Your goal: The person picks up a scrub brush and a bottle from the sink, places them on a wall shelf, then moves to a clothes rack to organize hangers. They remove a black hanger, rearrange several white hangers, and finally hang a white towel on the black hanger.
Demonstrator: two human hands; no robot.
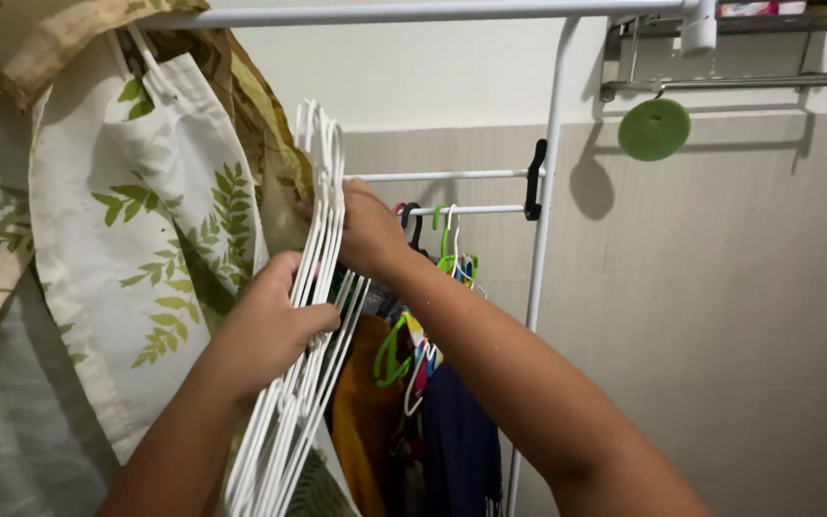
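While both hands clasp a bundle of white hangers [313,287] at the frame's centre, the left hand [270,321] has its grip closed round them from seven o'clock, and the right hand [366,228] pinches them higher up. Leaf-print cloth [145,239] hangs at nine o'clock, a green disc [655,129] at two.

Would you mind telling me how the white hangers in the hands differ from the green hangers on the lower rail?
The white hangers are bunched in a stack, gripped by the left hand and right hand; the green hangers hang from the lower rail, untouched. The white ones look bare; at least one green hanger seems to carry clothing. They differ in colour. Both are thin hooked hangers.
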